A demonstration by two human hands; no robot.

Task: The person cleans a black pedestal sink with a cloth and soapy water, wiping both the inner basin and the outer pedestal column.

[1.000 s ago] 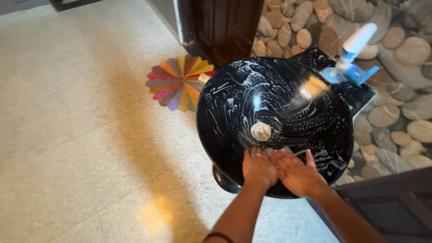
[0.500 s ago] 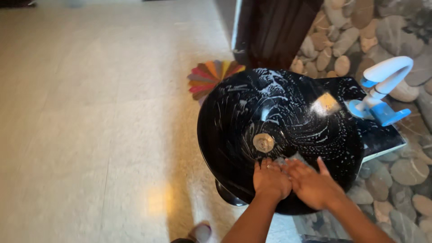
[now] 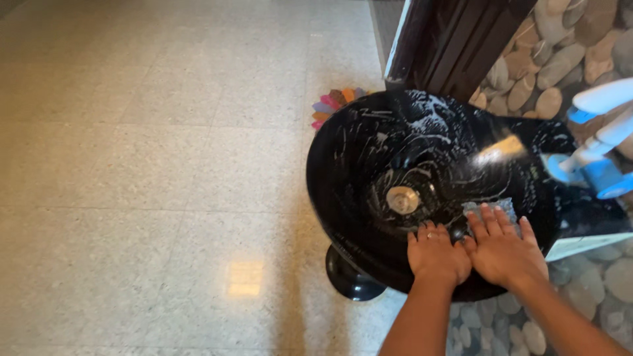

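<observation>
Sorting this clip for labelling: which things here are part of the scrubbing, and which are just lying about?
In use:
left hand
right hand
grey pad under the right fingers
black basin, streaked with suds

Lying about:
drain
blue and white tap
coloured mat
pebbles

basin (image 3: 369,165): glossy black, streaked with white soapy swirls | drain (image 3: 403,199): silver | cloth (image 3: 491,208) at 4 o'clock of drain: grey-blue | tap (image 3: 597,142) at 3 o'clock: white and blue | mat (image 3: 333,105) at 11 o'clock: multicoloured fan segments | floor (image 3: 151,171): beige speckled tiles | wall (image 3: 560,53): brown and grey pebbles
</observation>
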